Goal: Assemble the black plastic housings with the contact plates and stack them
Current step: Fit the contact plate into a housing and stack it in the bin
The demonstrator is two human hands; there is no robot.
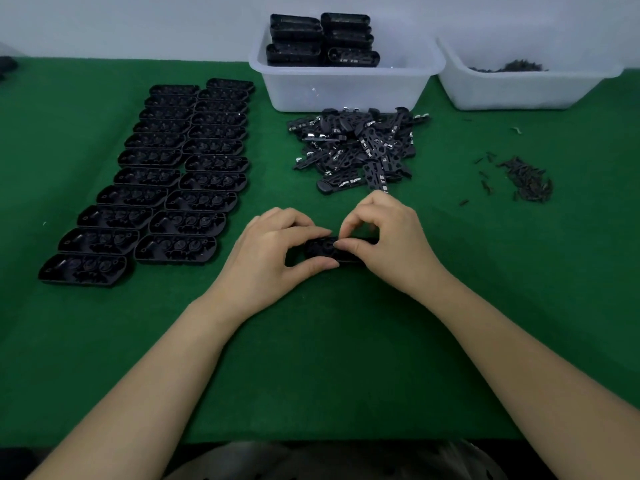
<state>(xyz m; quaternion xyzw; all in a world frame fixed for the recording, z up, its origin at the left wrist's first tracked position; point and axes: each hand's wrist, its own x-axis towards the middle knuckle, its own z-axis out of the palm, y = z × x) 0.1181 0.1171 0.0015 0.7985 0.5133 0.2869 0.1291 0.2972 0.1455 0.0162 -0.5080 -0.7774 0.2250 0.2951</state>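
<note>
Both hands meet at centre of the green surface [311, 358] over one black housing [325, 249]. Left hand [273, 251] pinches its left end, thumb on the near edge, fingers on the far edge. Right hand [388, 237] holds the right end, fingertips curled onto the top. Left: two overlapping rows of housings [166, 181]. Far centre: loose pile of contact plates [356, 147]. Beyond it, white bin [346, 88] with stacked housings; second bin [519, 88] far right. Right: heap of small dark parts [526, 180].
</note>
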